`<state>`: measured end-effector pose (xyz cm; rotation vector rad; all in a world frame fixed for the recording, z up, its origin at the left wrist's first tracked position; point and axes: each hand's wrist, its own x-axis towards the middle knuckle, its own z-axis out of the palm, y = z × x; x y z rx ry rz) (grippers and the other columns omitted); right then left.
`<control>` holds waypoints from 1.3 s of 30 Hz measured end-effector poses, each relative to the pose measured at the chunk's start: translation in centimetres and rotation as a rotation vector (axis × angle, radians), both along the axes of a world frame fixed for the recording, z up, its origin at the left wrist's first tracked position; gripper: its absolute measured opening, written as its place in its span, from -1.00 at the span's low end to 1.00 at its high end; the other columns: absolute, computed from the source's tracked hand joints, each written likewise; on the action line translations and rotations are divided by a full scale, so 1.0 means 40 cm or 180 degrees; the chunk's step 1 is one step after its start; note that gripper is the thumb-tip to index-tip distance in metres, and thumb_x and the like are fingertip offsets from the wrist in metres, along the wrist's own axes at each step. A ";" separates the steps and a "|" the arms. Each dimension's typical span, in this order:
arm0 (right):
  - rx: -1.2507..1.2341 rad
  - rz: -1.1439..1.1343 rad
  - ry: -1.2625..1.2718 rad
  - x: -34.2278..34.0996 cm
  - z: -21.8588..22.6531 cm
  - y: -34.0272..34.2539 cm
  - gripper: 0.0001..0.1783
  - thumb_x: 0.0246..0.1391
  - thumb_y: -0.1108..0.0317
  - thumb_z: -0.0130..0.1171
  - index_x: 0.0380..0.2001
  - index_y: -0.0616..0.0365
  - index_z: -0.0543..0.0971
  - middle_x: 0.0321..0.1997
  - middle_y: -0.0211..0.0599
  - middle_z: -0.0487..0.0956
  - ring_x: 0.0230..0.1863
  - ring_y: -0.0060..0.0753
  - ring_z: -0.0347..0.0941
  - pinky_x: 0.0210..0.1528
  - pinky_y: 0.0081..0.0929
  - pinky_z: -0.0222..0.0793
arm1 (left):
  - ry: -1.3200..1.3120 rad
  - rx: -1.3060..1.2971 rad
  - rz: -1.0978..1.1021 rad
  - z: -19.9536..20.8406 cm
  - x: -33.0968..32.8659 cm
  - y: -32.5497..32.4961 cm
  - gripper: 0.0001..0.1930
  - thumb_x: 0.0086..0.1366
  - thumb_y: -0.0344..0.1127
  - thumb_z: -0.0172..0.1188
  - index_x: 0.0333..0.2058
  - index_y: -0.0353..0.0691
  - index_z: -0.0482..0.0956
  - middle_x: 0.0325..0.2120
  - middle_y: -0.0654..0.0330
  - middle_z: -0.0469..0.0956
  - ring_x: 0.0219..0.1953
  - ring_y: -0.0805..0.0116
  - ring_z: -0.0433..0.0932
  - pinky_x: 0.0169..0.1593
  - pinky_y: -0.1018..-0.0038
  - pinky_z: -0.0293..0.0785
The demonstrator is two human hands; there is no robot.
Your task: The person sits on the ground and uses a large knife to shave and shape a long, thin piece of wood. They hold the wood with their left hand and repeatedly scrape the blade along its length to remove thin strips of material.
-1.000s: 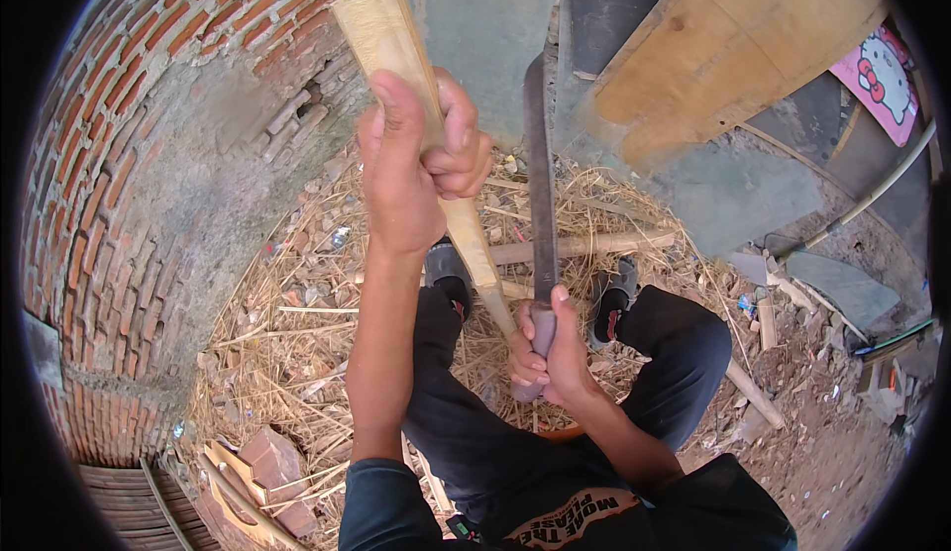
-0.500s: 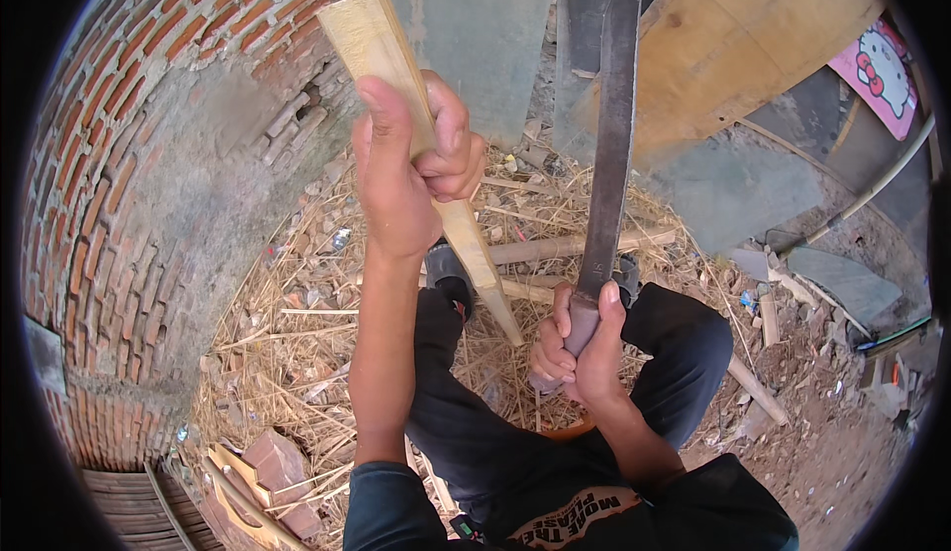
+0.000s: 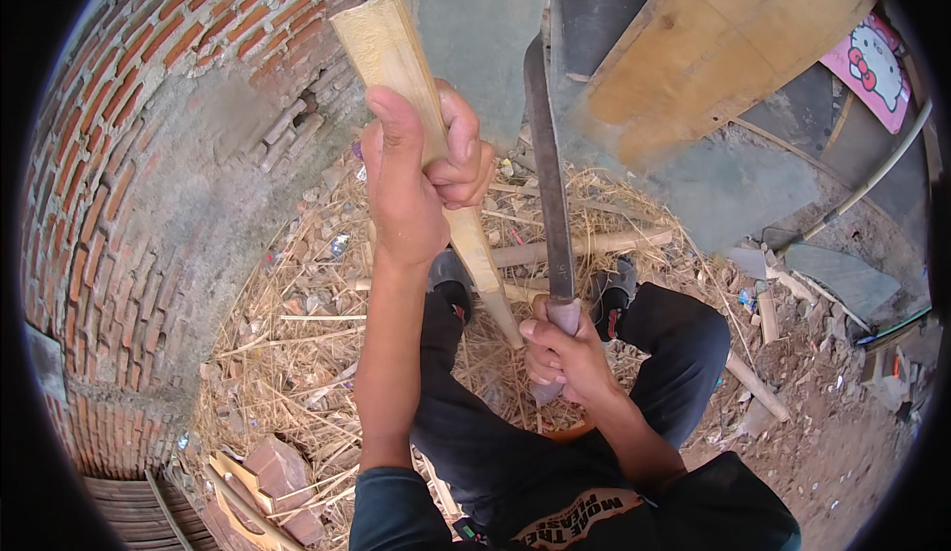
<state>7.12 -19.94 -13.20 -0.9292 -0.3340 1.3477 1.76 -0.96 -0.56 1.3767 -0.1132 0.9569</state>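
Observation:
My left hand (image 3: 426,170) is closed round a pale piece of wood (image 3: 381,41), thumb lying along its face. The wood is broad and square-cut at the top and tapers to a narrow point low down, close to my right hand. In my right hand (image 3: 570,358) is a machete (image 3: 551,175), gripped by its pale handle. Its long dark blade stands up to the right of the wood, apart from it, with the tip angled slightly left.
Straw, wood shavings and sticks (image 3: 584,244) litter the ground between my feet. A brick wall (image 3: 129,155) rises on the left. Grey sheets (image 3: 475,46) and a tan board (image 3: 723,46) lean at the back. Bricks (image 3: 287,477) lie at lower left.
The machete has swung left, its blade now nearer the wood and tilting the other way. My left hand and the wood have shifted slightly right and down.

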 end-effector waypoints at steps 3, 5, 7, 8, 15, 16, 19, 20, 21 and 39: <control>0.0477 -0.0299 0.0184 0.015 0.009 -0.017 -0.74 0.24 0.47 0.08 -0.46 -0.01 0.24 -0.78 -0.54 0.12 -0.85 -0.68 -0.04 -0.72 -0.53 -0.04 | -0.0020 -0.0012 0.0054 0.000 -0.009 0.008 -0.34 0.46 0.38 -0.33 -0.49 -0.10 0.29 -0.75 0.50 -0.05 -0.76 0.67 -0.17 -0.67 0.58 -0.25; 0.0578 -0.0389 0.0288 -0.002 -0.013 -0.009 -0.75 0.23 0.49 0.06 -0.46 -0.01 0.24 -0.77 -0.54 0.14 -0.85 -0.68 -0.04 -0.72 -0.52 -0.05 | -0.0015 -0.0012 0.0058 0.002 -0.011 0.005 -0.34 0.46 0.39 -0.33 -0.49 -0.10 0.29 -0.75 0.50 -0.05 -0.76 0.67 -0.17 -0.68 0.58 -0.25; -0.0066 -0.0012 0.0268 -0.037 -0.091 0.015 -0.77 0.23 0.47 0.07 -0.44 -0.02 0.26 -0.76 -0.58 0.15 -0.83 -0.69 -0.02 -0.70 -0.54 -0.02 | -0.0025 -0.0065 0.0027 0.000 -0.002 -0.004 -0.34 0.46 0.39 -0.33 -0.50 -0.11 0.29 -0.75 0.51 -0.05 -0.77 0.67 -0.17 -0.68 0.58 -0.25; -0.0397 0.0253 0.0295 -0.052 -0.150 0.025 -0.78 0.24 0.46 0.07 -0.43 -0.03 0.27 -0.75 -0.60 0.15 -0.83 -0.70 -0.02 -0.69 -0.55 -0.01 | -0.0014 -0.0072 0.0065 -0.002 -0.004 -0.008 -0.34 0.46 0.38 -0.33 -0.49 -0.11 0.29 -0.75 0.51 -0.05 -0.77 0.67 -0.18 -0.68 0.58 -0.25; -0.0612 0.0577 0.1308 -0.066 -0.275 -0.038 -0.81 0.21 0.41 0.10 -0.43 -0.07 0.31 -0.74 -0.62 0.14 -0.83 -0.69 -0.02 -0.70 -0.53 0.02 | -0.0081 0.0114 -0.0223 0.002 -0.003 -0.009 -0.34 0.47 0.38 -0.35 -0.49 -0.13 0.28 -0.75 0.50 -0.05 -0.77 0.67 -0.17 -0.69 0.58 -0.26; -0.0484 0.0586 0.1348 -0.064 -0.254 -0.047 -0.80 0.21 0.42 0.10 -0.43 -0.07 0.31 -0.74 -0.62 0.14 -0.83 -0.69 -0.02 -0.71 -0.53 0.02 | -0.0061 0.0126 -0.0210 0.001 0.001 -0.009 -0.33 0.47 0.38 -0.35 -0.49 -0.13 0.28 -0.76 0.50 -0.05 -0.77 0.67 -0.17 -0.69 0.58 -0.26; -0.0070 0.0553 0.1344 -0.037 -0.158 -0.053 -0.77 0.20 0.45 0.11 -0.43 -0.07 0.28 -0.75 -0.61 0.13 -0.83 -0.69 -0.02 -0.72 -0.54 0.00 | -0.0064 0.0162 -0.0092 -0.001 0.002 0.004 -0.33 0.47 0.38 -0.36 -0.49 -0.13 0.28 -0.76 0.50 -0.05 -0.77 0.67 -0.17 -0.69 0.59 -0.25; 0.0075 0.0518 0.1272 -0.024 -0.117 -0.054 -0.77 0.19 0.46 0.11 -0.43 -0.06 0.28 -0.75 -0.61 0.12 -0.83 -0.69 -0.03 -0.72 -0.54 -0.01 | -0.0063 0.0148 -0.0100 -0.002 0.003 0.004 -0.33 0.47 0.38 -0.36 -0.49 -0.13 0.28 -0.76 0.50 -0.05 -0.77 0.67 -0.17 -0.69 0.59 -0.25; 0.0223 0.0487 0.1201 -0.014 -0.090 -0.051 -0.76 0.19 0.47 0.11 -0.43 -0.06 0.27 -0.76 -0.61 0.12 -0.83 -0.69 -0.03 -0.72 -0.55 -0.02 | -0.0062 0.0139 -0.0104 -0.001 0.003 0.003 -0.33 0.47 0.38 -0.36 -0.49 -0.13 0.28 -0.76 0.50 -0.05 -0.77 0.67 -0.16 -0.69 0.59 -0.25; 0.0468 0.0204 0.0483 -0.012 -0.019 -0.017 -0.75 0.13 0.53 0.06 -0.48 -0.02 0.24 -0.78 -0.59 0.11 -0.84 -0.69 -0.03 -0.71 -0.53 -0.05 | 0.0023 -0.0072 0.0105 0.004 -0.003 0.001 -0.25 0.43 0.44 -0.34 -0.51 -0.20 0.31 -0.77 0.49 -0.03 -0.77 0.66 -0.08 -0.66 0.58 -0.20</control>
